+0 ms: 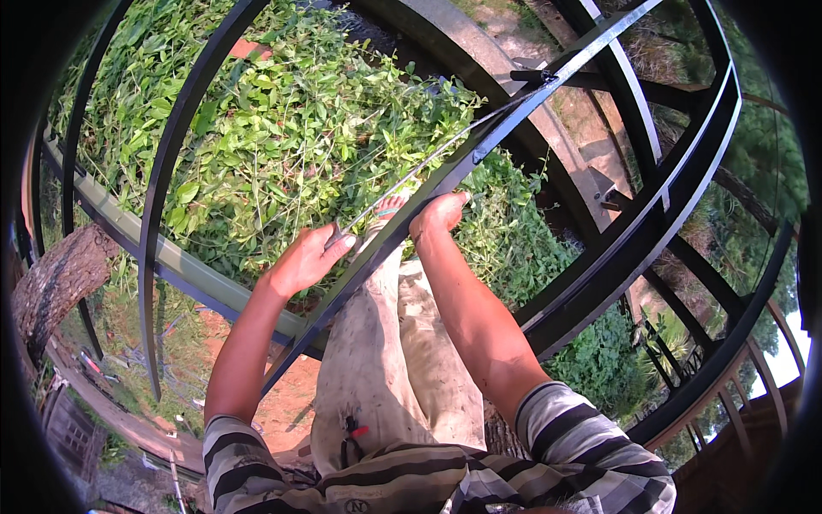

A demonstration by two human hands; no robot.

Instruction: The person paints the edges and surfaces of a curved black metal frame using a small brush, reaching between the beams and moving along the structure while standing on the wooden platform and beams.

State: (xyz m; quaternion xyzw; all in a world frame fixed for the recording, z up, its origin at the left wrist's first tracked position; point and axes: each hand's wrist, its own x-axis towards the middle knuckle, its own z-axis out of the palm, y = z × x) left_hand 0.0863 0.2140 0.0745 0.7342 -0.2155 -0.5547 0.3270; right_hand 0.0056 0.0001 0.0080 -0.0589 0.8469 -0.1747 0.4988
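Observation:
My left hand (pixel 306 259) pinches the near end of a thin grey metal rod (pixel 419 169). The rod runs up and to the right, close alongside a long black steel bar (pixel 514 107). My right hand (pixel 438 214) is closed around that same black bar, a little to the right of the left hand. The bar slants from the lower left, between my arms, to the upper right. Below the hands are my beige trousers (pixel 385 360) and one foot (pixel 390 206) by the bar.
Curved black steel ribs (pixel 175 137) and crossbars (pixel 685 171) form an open frame around me. Far below lie dense green plants (pixel 282 128), a grey-green beam (pixel 197 278), red soil (pixel 287 403), a tree trunk (pixel 60 278) and a concrete path (pixel 479 51).

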